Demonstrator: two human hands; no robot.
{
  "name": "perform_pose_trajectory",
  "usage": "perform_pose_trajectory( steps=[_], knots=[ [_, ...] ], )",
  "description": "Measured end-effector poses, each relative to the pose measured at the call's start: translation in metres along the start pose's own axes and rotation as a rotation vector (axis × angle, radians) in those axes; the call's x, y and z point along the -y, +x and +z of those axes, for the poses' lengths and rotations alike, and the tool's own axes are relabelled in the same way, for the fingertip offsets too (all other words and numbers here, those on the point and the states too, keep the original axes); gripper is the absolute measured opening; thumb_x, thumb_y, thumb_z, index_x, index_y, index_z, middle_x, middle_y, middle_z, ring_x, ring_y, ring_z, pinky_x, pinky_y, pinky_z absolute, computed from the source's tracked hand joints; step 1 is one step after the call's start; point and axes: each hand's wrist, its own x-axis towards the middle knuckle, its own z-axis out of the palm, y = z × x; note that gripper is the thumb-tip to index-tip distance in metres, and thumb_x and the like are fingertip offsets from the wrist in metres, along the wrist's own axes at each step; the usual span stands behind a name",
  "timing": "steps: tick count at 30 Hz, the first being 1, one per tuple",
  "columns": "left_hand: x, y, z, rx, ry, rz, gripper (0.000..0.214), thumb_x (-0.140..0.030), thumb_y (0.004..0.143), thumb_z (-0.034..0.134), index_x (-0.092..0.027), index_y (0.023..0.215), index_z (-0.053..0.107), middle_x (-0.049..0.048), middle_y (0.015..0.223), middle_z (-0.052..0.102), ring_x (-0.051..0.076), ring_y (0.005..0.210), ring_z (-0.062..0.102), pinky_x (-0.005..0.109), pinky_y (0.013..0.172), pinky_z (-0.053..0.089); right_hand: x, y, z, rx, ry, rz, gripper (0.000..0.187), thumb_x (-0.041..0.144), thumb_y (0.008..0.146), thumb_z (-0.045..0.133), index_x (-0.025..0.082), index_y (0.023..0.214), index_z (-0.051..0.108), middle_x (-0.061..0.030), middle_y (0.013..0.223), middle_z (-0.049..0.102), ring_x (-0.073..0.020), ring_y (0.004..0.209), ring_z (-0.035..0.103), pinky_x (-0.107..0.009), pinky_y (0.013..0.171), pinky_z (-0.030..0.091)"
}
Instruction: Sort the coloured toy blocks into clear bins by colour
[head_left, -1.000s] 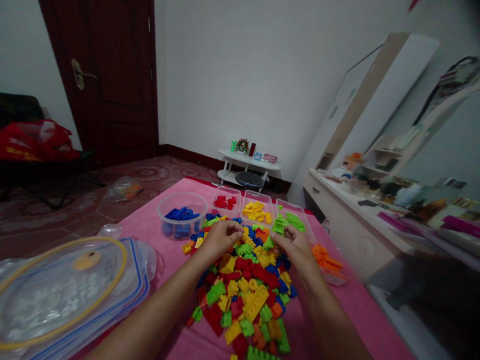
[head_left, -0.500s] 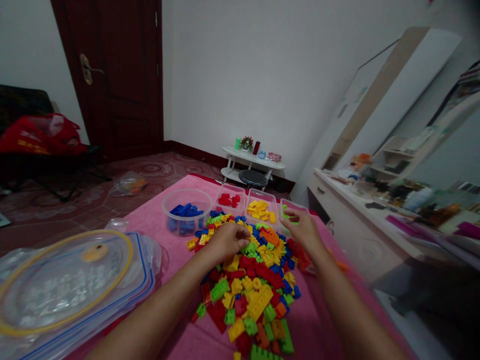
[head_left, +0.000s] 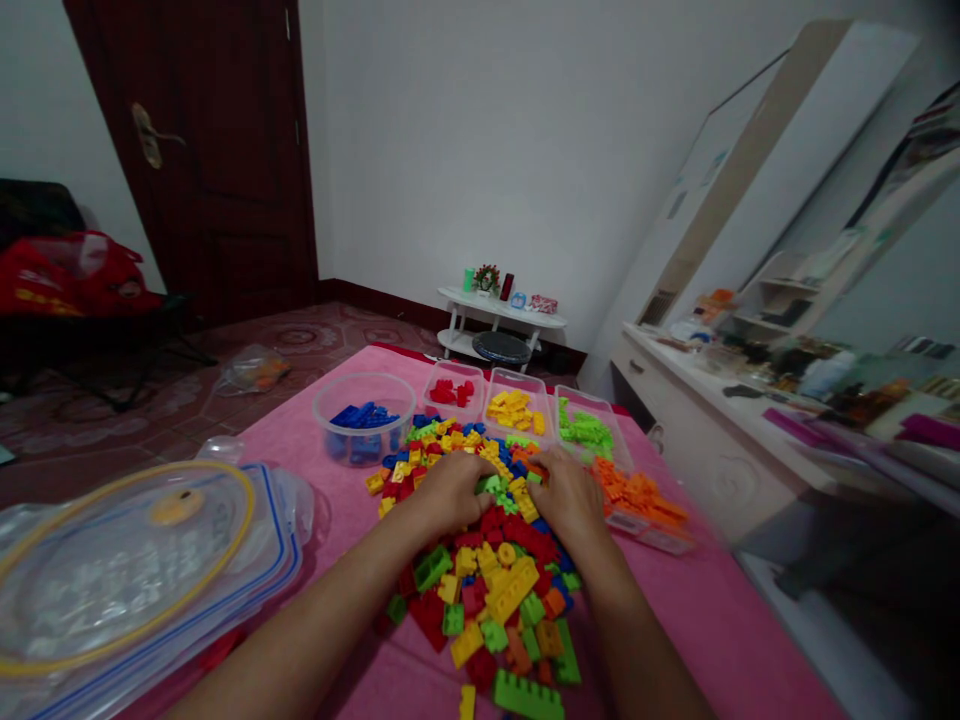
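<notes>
A heap of mixed toy building bricks (head_left: pixel 506 590) in yellow, red, green, blue and orange covers the middle of the pink cloth. My left hand (head_left: pixel 450 490) rests at the heap's upper left, its curled thumb and fingers closed around a green brick (head_left: pixel 491 485). At the upper right of the heap is my right hand (head_left: pixel 568 492), thumb and fingers apart, fingertips down among yellow and orange bricks; I see nothing held in it. Behind the heap stand a round tub of blue bricks (head_left: pixel 365 418) and boxes of red (head_left: pixel 451 392), yellow (head_left: pixel 514 411) and green bricks (head_left: pixel 587 432).
Orange bricks (head_left: pixel 637 495) fill a clear box right of my right hand. Clear lids and plastic bags (head_left: pixel 274 530) lie on the left of the pink cloth (head_left: pixel 720 620). A white dresser (head_left: pixel 697 420) stands to the right, a low white table (head_left: pixel 499 312) by the wall.
My right hand has come back from the green-brick box down to the heap. My left hand has stayed near the same green bricks. The camera view has shifted slightly.
</notes>
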Motion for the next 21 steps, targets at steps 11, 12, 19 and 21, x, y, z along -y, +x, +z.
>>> perform_pose_trajectory(
  steps=[11, 12, 19, 21],
  knots=[
    [0.007, 0.002, -0.006, 0.002, -0.035, -0.044, 0.026, -0.029, 0.076, 0.061, -0.02, 0.097, 0.071, 0.0051, 0.078, 0.068, 0.019, 0.074, 0.06, 0.026, 0.066, 0.038, 0.0, -0.005, -0.002, -0.108, -0.042, -0.041, 0.02, 0.025, 0.075, 0.067, 0.028, 0.094, 0.068, -0.0031, 0.1, 0.059, -0.0213, 0.101, 0.055, -0.028, 0.076, 0.041],
    [0.008, 0.003, -0.005, -0.031, -0.077, -0.063, 0.032, -0.029, 0.077, 0.06, -0.019, 0.106, 0.069, 0.0053, 0.079, 0.068, 0.019, 0.075, 0.06, 0.026, 0.068, 0.04, 0.0, -0.005, -0.001, -0.094, -0.049, -0.034, 0.02, 0.026, 0.075, 0.067, 0.028, 0.095, 0.068, -0.0034, 0.1, 0.06, -0.0216, 0.102, 0.055, -0.028, 0.076, 0.041],
    [0.008, 0.013, 0.003, -0.155, -0.836, -0.168, 0.044, -0.034, 0.076, 0.063, -0.012, 0.114, 0.065, 0.0045, 0.081, 0.066, 0.017, 0.073, 0.06, 0.027, 0.069, 0.047, -0.002, -0.004, 0.0, -0.121, 0.066, 0.025, 0.014, 0.03, 0.075, 0.065, 0.022, 0.087, 0.067, -0.0037, 0.091, 0.066, -0.0213, 0.088, 0.06, -0.029, 0.07, 0.04],
    [0.006, 0.014, 0.001, -0.146, -1.076, -0.198, 0.05, -0.038, 0.072, 0.069, -0.011, 0.114, 0.064, 0.0038, 0.08, 0.065, 0.015, 0.072, 0.059, 0.027, 0.068, 0.049, 0.002, -0.004, -0.007, -0.131, 0.269, 0.055, 0.02, 0.035, 0.075, 0.064, 0.022, 0.09, 0.067, -0.0019, 0.081, 0.065, -0.0181, 0.075, 0.059, -0.028, 0.065, 0.04]
  ],
)
